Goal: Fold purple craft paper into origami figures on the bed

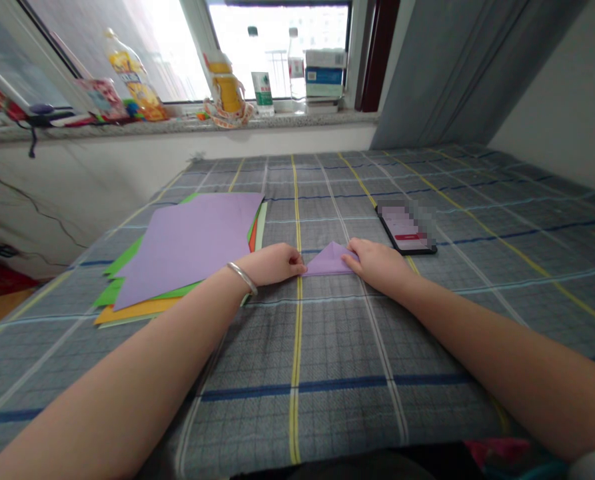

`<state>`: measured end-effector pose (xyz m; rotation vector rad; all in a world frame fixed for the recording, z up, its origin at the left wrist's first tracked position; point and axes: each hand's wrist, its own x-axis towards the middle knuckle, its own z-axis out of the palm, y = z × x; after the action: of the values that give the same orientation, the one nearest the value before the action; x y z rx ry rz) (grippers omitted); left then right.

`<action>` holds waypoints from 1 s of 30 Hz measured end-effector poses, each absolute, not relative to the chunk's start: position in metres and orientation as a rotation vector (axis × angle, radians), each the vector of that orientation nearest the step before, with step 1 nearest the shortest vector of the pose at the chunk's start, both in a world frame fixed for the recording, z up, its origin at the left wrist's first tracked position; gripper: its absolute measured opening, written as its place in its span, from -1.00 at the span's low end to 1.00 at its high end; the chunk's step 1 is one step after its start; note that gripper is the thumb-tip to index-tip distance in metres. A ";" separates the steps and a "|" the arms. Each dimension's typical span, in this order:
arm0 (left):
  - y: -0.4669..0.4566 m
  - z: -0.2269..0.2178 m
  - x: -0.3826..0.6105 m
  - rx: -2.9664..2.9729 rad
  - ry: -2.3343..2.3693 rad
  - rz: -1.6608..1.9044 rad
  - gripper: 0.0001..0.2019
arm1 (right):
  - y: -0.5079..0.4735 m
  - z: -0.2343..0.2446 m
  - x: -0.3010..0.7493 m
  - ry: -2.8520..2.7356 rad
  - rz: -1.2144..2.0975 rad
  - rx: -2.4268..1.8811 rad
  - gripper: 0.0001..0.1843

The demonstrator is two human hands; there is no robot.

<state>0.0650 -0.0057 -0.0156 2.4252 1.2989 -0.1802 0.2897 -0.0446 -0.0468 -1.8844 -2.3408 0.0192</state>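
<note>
A small piece of purple paper (330, 259), folded into a low triangle, lies on the plaid bed cover between my hands. My left hand (284, 262), below a silver bangle (243, 278), has its fingers closed on the paper's left corner. At the right end, my right hand (377, 262) pinches the paper between thumb and curled fingers, hiding that corner. The triangle's peak points away from me.
Left of my hands lies a stack of coloured sheets, a large purple sheet (192, 240) on top. A phone (406, 228) rests beyond my right hand. Bottles, a yellow cup (227, 90) and boxes (324, 73) line the windowsill (177, 128).
</note>
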 end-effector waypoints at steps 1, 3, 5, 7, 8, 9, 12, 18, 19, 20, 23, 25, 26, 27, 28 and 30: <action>-0.007 -0.016 0.066 2.456 1.313 -0.197 -0.70 | -0.045 -0.047 0.290 -2.342 0.014 -1.883 -0.69; -0.009 -0.016 0.069 2.525 1.344 -0.225 -0.71 | -0.044 -0.048 0.290 -2.342 0.006 -1.886 -0.69; -0.012 -0.016 0.072 2.583 1.371 -0.242 -0.71 | -0.044 -0.048 0.290 -2.343 -0.001 -1.893 -0.69; -0.014 -0.016 0.072 2.615 1.374 -0.252 -0.73 | -0.044 -0.048 0.290 -2.346 -0.005 -1.896 -0.69; -0.015 -0.016 0.072 2.622 1.367 -0.258 -0.74 | -0.044 -0.048 0.290 -2.346 -0.006 -1.897 -0.69; -0.015 -0.016 0.071 2.625 1.361 -0.268 -0.76 | -0.044 -0.048 0.290 -2.345 -0.006 -1.897 -0.69; -0.016 -0.014 0.067 2.607 1.341 -0.285 -0.81 | -0.045 -0.047 0.290 -2.346 0.001 -1.900 -0.69; -0.016 -0.009 0.059 2.550 1.249 -0.244 -0.84 | -0.044 -0.046 0.290 -2.362 0.001 -1.900 -0.68; -0.017 -0.008 0.059 2.525 1.250 -0.236 -0.85 | -0.044 -0.046 0.289 -2.364 0.003 -1.898 -0.68; -0.018 -0.009 0.059 2.495 1.273 -0.220 -0.84 | -0.044 -0.046 0.289 -2.365 0.005 -1.896 -0.68; -0.023 -0.016 0.067 2.463 1.463 -0.014 -0.74 | -0.045 -0.046 0.289 -2.362 0.004 -1.880 -0.70; -0.026 -0.026 0.076 2.559 1.541 0.339 -0.74 | -0.046 -0.046 0.290 -2.346 0.002 -1.865 -0.71; -0.028 -0.031 0.081 2.644 1.482 0.477 -0.75 | -0.046 -0.047 0.290 -2.332 0.006 -1.858 -0.72; -0.028 -0.037 0.086 2.722 1.398 0.550 -0.73 | -0.046 -0.047 0.290 -2.316 0.013 -1.855 -0.72; -0.028 -0.042 0.090 2.769 1.322 0.576 -0.72 | -0.047 -0.047 0.290 -2.304 0.023 -1.850 -0.72; -0.026 -0.049 0.095 2.795 1.267 0.567 -0.70 | -0.047 -0.048 0.291 -2.300 0.042 -1.828 -0.71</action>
<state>0.0950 -0.0264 -0.0490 2.7952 1.2669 0.5672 0.2913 -0.0471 -0.0475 -1.8276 -2.2998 0.0422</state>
